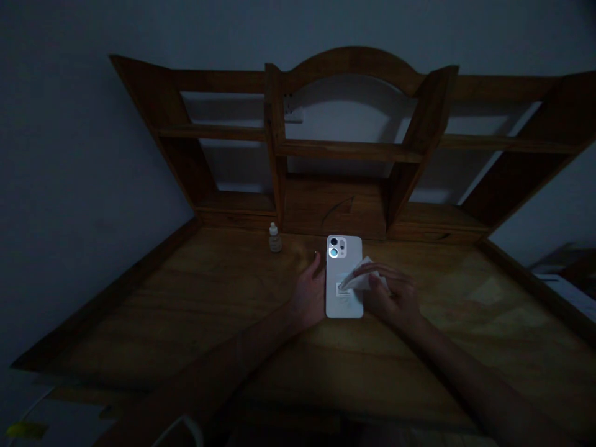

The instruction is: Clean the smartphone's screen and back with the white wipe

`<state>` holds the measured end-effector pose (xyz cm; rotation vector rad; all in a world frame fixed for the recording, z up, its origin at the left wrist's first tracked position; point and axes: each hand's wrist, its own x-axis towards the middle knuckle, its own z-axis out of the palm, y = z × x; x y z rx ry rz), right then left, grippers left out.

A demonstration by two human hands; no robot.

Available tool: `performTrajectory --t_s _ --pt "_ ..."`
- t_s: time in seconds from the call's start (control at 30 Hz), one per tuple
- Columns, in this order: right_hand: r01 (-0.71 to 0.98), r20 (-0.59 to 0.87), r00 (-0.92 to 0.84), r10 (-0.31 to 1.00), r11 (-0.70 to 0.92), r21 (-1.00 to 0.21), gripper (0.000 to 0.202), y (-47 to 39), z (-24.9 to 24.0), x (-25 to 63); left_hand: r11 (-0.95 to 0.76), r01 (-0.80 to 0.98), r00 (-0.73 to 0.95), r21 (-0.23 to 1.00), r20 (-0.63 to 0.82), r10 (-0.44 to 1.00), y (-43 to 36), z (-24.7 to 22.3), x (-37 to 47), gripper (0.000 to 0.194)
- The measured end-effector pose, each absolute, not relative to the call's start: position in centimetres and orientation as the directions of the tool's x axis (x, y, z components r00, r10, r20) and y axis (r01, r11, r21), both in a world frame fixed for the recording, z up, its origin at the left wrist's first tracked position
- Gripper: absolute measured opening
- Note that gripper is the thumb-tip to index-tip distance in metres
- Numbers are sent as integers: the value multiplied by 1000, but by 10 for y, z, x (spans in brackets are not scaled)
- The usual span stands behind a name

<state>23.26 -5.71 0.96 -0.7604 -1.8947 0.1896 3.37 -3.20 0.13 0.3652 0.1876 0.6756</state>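
Observation:
A white phone shows its back and camera block upward, at the middle of the wooden desk. My left hand is at the phone's left edge, its thumb pointing up and its other fingers hidden by the phone. In my right hand a folded white tissue is pinched, and its tip touches a small white label on the lower part of the phone's back. The room is dim.
A small bottle with a white cap stands left of the phone. Behind it rises a wooden shelf unit along the desk's back. A pale flat sheet lies faintly visible at right. A raised wooden edge borders the desk.

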Motion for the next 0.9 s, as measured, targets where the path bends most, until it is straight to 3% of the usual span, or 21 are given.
performTrajectory --t_s 0.57,0.9 --pt "489 739 -361 570 790 -370 36 -44 5 234 684 -634 722 360 -41 691 -29 -2 38 68" --pt "405 713 -399 577 808 -428 34 -48 11 231 650 -652 671 391 -102 735 -33 13 35 73"
